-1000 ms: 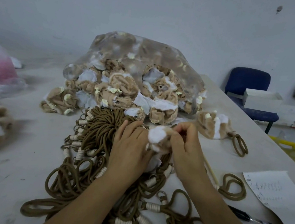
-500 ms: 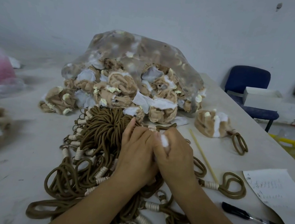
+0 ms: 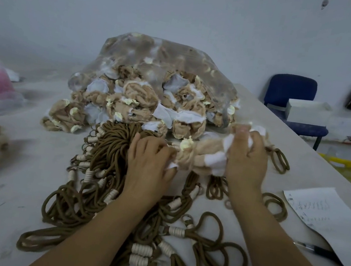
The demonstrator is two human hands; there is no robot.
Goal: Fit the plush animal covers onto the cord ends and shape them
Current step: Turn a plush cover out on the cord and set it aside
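Lying crosswise just beyond the cord pile, the plush cover ran left to right between the hands, the left hand pinching one end, the right hand curled tight round the other.

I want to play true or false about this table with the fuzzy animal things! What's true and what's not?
1. The left hand and right hand both grip one plush cover. True.
2. A white box sits on the blue chair. True.
3. The pen lies on that chair. False: it lies on the table, by the paper sheet.
4. The heaped cords are pink. False: they are brown.
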